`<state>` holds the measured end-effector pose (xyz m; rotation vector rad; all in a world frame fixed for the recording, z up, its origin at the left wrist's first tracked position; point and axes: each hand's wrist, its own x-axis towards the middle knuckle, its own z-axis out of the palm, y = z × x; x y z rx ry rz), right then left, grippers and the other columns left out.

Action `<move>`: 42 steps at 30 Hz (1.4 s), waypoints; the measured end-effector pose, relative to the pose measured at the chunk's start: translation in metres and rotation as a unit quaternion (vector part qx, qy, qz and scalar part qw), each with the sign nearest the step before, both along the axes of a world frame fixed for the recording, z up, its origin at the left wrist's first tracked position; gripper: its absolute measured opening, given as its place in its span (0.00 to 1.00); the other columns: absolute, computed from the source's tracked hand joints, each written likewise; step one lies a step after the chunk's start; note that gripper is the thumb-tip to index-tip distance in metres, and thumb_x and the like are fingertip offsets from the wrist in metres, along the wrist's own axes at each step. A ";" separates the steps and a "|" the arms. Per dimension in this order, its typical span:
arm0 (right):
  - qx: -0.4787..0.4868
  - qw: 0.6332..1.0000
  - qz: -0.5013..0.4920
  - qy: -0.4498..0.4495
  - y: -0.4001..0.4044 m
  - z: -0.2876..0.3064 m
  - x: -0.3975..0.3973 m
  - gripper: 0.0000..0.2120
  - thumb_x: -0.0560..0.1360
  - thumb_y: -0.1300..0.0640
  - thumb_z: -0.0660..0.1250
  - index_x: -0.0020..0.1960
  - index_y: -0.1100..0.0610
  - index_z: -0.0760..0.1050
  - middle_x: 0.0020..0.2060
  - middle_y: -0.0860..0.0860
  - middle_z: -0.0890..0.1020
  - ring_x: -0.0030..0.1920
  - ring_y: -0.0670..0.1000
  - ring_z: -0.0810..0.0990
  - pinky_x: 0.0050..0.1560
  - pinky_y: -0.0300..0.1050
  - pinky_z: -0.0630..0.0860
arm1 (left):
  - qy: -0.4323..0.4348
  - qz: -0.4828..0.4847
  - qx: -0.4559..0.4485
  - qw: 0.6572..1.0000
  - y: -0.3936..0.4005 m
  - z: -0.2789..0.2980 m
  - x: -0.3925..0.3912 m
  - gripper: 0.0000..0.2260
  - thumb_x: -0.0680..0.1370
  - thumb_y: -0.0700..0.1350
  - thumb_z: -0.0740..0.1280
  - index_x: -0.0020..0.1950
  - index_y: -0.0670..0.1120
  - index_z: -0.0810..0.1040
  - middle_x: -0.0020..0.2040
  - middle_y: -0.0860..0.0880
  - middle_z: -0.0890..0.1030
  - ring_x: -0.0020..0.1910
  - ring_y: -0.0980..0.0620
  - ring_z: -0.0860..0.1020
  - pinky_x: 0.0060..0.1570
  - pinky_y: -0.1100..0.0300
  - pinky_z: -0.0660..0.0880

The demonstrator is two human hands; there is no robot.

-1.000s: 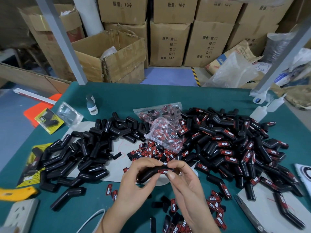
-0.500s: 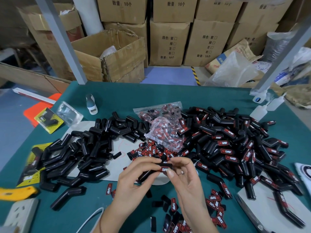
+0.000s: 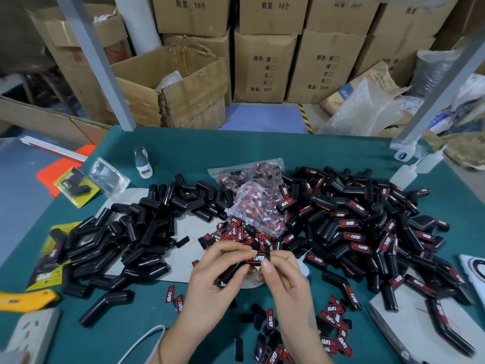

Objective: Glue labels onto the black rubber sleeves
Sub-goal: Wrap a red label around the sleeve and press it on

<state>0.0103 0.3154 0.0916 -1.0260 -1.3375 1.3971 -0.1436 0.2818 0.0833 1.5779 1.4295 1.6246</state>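
the held sleeve (image 3: pixel 237 267) is the landmark, raised over the green tabletop (image 3: pixel 183 151) near its front middle. far left of it lies a white power strip (image 3: pixel 31 334), then a heap of bare black sleeves (image 3: pixel 126 232). the left hand (image 3: pixel 215 274) grips its lower end, fingers curled round it. the right hand (image 3: pixel 282 274) pinches its upper end, thumb on the red label (image 3: pixel 258 258). behind it sits a bag of labels (image 3: pixel 257 203); right of it, a pile of labelled sleeves (image 3: pixel 367 227).

Dim, even light — edges bowed, slightly soft.
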 end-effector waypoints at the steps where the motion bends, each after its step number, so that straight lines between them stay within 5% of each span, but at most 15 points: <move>1: 0.005 1.000 0.007 -0.003 0.000 0.000 0.000 0.14 0.77 0.42 0.70 0.49 0.52 0.86 0.48 0.50 0.78 0.49 0.53 0.81 0.53 0.45 0.80 | 0.000 -0.001 -0.001 1.000 0.000 -0.001 0.001 0.11 0.81 0.44 0.70 0.61 0.54 0.86 0.59 0.54 0.81 0.59 0.46 0.82 0.58 0.53 0.80; 8: 0.018 0.998 0.057 -0.027 0.000 0.004 0.000 0.12 0.79 0.44 0.69 0.47 0.50 0.86 0.44 0.49 0.76 0.47 0.51 0.78 0.51 0.45 0.77 | -0.066 0.001 -0.035 0.997 -0.001 0.000 -0.001 0.07 0.78 0.47 0.73 0.53 0.53 0.89 0.53 0.53 0.80 0.52 0.45 0.82 0.45 0.41 0.83; 12: 0.042 0.994 0.090 -0.048 -0.002 0.004 0.000 0.14 0.81 0.44 0.63 0.50 0.48 0.85 0.45 0.48 0.73 0.47 0.56 0.76 0.51 0.52 0.75 | -0.083 -0.003 -0.034 0.996 -0.001 0.003 -0.001 0.05 0.77 0.46 0.74 0.50 0.52 0.89 0.52 0.52 0.82 0.50 0.46 0.83 0.39 0.53 0.82; 19: 0.083 0.986 0.113 -0.084 -0.004 0.003 0.001 0.19 0.84 0.45 0.59 0.48 0.59 0.79 0.44 0.46 0.70 0.43 0.46 0.71 0.46 0.39 0.69 | -0.058 0.001 -0.018 0.998 -0.001 0.003 -0.003 0.04 0.77 0.45 0.74 0.49 0.49 0.89 0.51 0.53 0.84 0.50 0.47 0.84 0.45 0.54 0.81; 24: 0.074 0.988 0.109 -0.085 -0.003 0.002 0.001 0.20 0.83 0.44 0.59 0.47 0.58 0.79 0.43 0.44 0.70 0.43 0.45 0.71 0.46 0.39 0.69 | -0.057 -0.010 -0.022 0.998 0.000 0.000 -0.005 0.05 0.77 0.45 0.74 0.48 0.46 0.89 0.51 0.52 0.85 0.50 0.46 0.84 0.44 0.50 0.81; 28: 0.033 0.993 0.100 -0.057 -0.003 0.004 0.000 0.16 0.82 0.38 0.61 0.42 0.44 0.80 0.42 0.41 0.70 0.43 0.43 0.71 0.47 0.36 0.68 | -0.022 -0.005 0.007 1.000 0.001 0.000 -0.005 0.05 0.78 0.44 0.74 0.49 0.46 0.89 0.52 0.53 0.85 0.51 0.48 0.85 0.47 0.49 0.83; 32: -0.063 0.988 0.132 -0.046 -0.003 0.003 0.000 0.23 0.75 0.24 0.61 0.35 0.40 0.76 0.35 0.44 0.69 0.39 0.46 0.70 0.49 0.45 0.73 | 0.028 -0.018 0.045 0.998 0.002 -0.001 -0.003 0.04 0.78 0.41 0.74 0.50 0.42 0.89 0.54 0.53 0.85 0.52 0.50 0.85 0.53 0.55 0.81; 39: -0.198 0.971 0.134 0.028 -0.001 0.006 0.002 0.26 0.80 0.35 0.56 0.46 0.59 0.73 0.30 0.48 0.62 0.34 0.49 0.63 0.49 0.50 0.67 | 0.046 -0.021 0.045 0.998 0.002 -0.002 -0.008 0.05 0.75 0.38 0.76 0.50 0.42 0.89 0.55 0.54 0.86 0.53 0.52 0.86 0.56 0.59 0.81; 42: -0.210 0.971 0.110 0.029 -0.001 0.005 0.001 0.28 0.79 0.35 0.57 0.40 0.60 0.69 0.30 0.50 0.62 0.36 0.51 0.64 0.51 0.48 0.69 | 0.039 -0.018 0.027 0.999 0.001 -0.003 -0.008 0.07 0.75 0.38 0.76 0.52 0.44 0.90 0.56 0.55 0.87 0.54 0.51 0.86 0.57 0.59 0.81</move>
